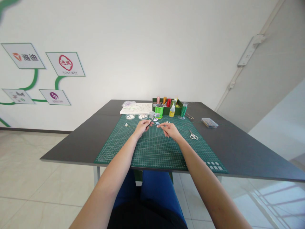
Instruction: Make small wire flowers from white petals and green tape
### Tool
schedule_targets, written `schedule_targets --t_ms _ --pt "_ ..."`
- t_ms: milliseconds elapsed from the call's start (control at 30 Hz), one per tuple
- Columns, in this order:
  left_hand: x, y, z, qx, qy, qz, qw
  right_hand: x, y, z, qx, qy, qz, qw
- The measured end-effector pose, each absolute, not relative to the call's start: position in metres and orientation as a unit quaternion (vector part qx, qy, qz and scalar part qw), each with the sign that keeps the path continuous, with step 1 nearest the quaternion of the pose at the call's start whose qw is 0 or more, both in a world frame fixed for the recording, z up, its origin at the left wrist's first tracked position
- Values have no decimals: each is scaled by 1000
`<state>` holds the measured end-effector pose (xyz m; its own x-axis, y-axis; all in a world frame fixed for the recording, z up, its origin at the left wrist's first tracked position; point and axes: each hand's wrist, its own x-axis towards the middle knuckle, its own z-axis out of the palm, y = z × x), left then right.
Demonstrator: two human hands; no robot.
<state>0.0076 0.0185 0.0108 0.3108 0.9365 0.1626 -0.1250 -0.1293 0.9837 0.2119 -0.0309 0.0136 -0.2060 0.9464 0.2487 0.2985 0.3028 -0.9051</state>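
My left hand (143, 126) is closed round a thin dark stick-like tool (152, 121), which slants up and to the right; its exact kind is too small to tell. Facing it, my right hand (169, 129) pinches with thumb and forefinger, and what sits in the pinch is too small to make out. Between the hands, close to the right fingertips, is a small pale blue piece (157, 123). Both hands are above the green cutting mat (152, 149). Just beyond them are a small white jar (152, 114) and a bright green can (159, 111) with dark-handled tools in it.
Two shallow dishes (130, 116) with small pieces stand behind my left hand, before white sheets (135, 108). A yellow-labelled glue bottle (172, 111), green thread spool (183, 111) and green box (180, 110) of spools stand at the back. White-handled scissors (193, 136) and a clear case (209, 123) lie right.
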Motion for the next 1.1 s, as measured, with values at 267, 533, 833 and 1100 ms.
schedule_targets --t_ms 267,533,833,1100 --pt "7 18 11 590 356 470 552 212 -32 15 -457 -681 375 431" --pt "7 16 13 593 356 470 548 212 -31 13 -458 -680 375 433" --pt "7 15 12 600 351 469 545 212 -32 15 -459 -678 377 433" --pt "9 17 12 598 341 477 547 211 -33 16 -458 -674 382 435"
